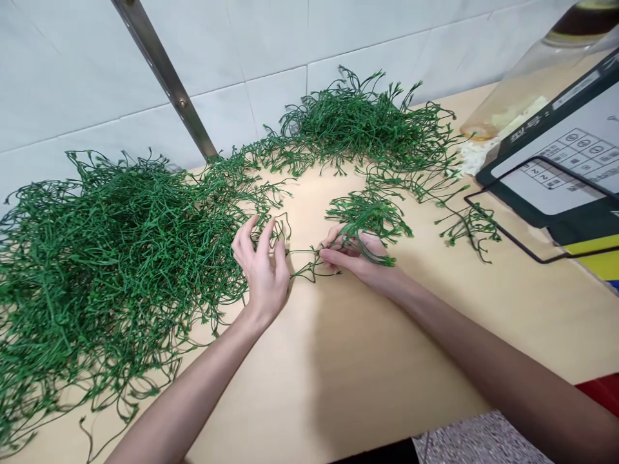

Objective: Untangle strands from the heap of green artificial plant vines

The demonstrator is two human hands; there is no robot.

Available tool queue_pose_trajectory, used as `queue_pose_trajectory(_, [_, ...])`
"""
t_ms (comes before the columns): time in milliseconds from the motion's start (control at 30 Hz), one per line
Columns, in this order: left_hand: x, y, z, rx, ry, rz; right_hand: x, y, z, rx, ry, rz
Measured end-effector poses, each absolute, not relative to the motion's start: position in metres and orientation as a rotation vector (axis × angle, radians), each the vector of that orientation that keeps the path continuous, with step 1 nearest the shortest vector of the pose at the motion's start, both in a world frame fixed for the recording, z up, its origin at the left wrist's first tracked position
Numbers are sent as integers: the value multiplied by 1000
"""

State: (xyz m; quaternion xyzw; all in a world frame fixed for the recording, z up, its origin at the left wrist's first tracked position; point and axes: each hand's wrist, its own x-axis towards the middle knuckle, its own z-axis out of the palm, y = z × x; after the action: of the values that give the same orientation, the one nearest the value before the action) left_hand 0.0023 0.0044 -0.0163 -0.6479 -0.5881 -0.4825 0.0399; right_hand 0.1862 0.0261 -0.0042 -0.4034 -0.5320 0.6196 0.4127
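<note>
My right hand [356, 260] pinches artificial green stems [371, 216]; left hand [265, 274] is half-open, apparently empty. Probably light, springy, snag-prone: I'd grip mid-stem.

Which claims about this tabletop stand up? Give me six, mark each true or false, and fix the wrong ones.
1. The right hand holds artificial green sprigs. True.
2. The left hand is beside the larger pile of sprigs. True.
3. The left hand is clenched in a fist. False: its fingers are spread apart.
4. The tabletop is dark green. False: it is pale and wood-toned.
5. A metal bar shows in front of the tiled wall. True.
6. A clear container is at the picture's left. False: it is at the right.
</note>
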Motion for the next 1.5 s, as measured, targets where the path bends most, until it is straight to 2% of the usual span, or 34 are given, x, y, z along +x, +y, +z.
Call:
queue_pose_trajectory(200, [6, 1, -14, -2649, -1339, -1463, 191, 27, -7, -909, -1434, 1586])
queue_pose_trajectory(333, [6, 0, -12, -2736, -1505, -1462, 190, 27, -6, -931, -1431, 1573])
queue_pose_trajectory(700, [7, 3, -16, -2514, -1976, -1855, 188, 28, -4, -1114, -1512, 1294])
queue_pose_trajectory(933, [8, 3, -11, -2622, -1856, -1741, 190, 28, -8, -1128, -1483, 1187])
queue_pose_trajectory(1133, [8, 3, -14, -2693, -1896, -1709, 188, 31, -9, -983, -1528, 1288])
queue_pose_trajectory(1333, [6, 4, -15, -2824, -1621, -1500, 189, 30, -4, -985, -1548, 1353])
queue_pose_trajectory(1500, [5, 4, -13, -2679, -1564, -1410, 188, 30, -9, -1021, -1527, 1364])
